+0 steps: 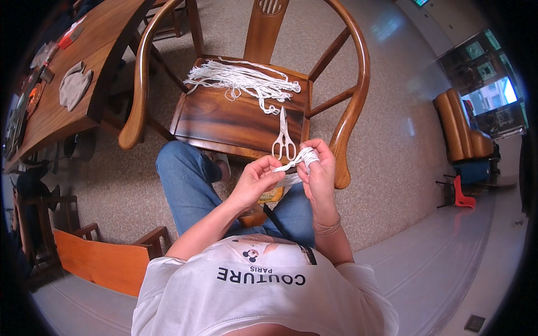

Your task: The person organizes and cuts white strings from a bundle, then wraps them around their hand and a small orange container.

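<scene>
A white cord (291, 164) stretches between my two hands, in front of the wooden chair's seat. My left hand (261, 178) pinches one part of it between thumb and fingertips. Loops of the same cord are wound around the fingers of my right hand (320, 172), which is closed on them. Just beyond my hands, white-handled scissors (284, 138) lie on the seat with the blades pointing away from me. A bundle of white cords (241, 80) is spread across the back of the seat, one strand trailing toward the scissors.
The wooden armchair (224, 124) faces me, its curved arms on both sides. To the left, a wooden table (106, 42) carries a beige cloth item (75, 85). A low orange-brown wooden seat (101, 260) is at lower left. A red chair (463, 194) stands far right near a brown sofa (457, 126).
</scene>
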Demonstrator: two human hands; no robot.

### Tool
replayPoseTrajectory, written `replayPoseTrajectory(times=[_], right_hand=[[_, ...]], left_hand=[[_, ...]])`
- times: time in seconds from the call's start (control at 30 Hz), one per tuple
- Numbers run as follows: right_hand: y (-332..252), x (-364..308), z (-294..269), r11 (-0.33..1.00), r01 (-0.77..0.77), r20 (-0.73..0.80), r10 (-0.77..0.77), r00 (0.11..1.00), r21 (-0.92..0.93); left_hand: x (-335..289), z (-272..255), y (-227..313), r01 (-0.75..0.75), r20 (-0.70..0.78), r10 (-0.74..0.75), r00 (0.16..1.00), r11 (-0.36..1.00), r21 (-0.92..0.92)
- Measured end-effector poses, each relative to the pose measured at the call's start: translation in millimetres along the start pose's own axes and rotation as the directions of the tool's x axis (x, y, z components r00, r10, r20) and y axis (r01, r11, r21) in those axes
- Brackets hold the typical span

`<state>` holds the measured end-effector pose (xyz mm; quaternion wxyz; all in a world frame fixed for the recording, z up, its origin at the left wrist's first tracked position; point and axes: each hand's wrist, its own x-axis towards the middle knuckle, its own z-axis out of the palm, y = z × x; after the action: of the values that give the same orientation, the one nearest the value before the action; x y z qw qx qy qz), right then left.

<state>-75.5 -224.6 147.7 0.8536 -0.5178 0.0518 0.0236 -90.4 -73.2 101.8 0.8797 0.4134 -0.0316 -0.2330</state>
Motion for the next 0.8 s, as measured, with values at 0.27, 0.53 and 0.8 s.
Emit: replayPoseTrajectory(times=[0.27,0.53,0.8], right_hand=[[0.2,0.4,0.9,1.000,-0.002,0.000,0.002,1.000,0.002],[3.5,0.1,1.2,1.000,0.004,0.010,-0.004,1.000,0.002],[6.2,0.0,-0.1,0.999,0.032,-0.031,-0.032,0.999,-0.020]], left_hand=[[-0.2,-0.2,0.9,0.037,-0.004,-0.037,0.999,0.999,0.025],[-3.8,0.4,0.8,0.135,-0.002,-0.136,0.991,0.988,0.068],[-5.5,-1.0,3.9,0.101,-0.023,-0.099,0.995,0.970,0.223]])
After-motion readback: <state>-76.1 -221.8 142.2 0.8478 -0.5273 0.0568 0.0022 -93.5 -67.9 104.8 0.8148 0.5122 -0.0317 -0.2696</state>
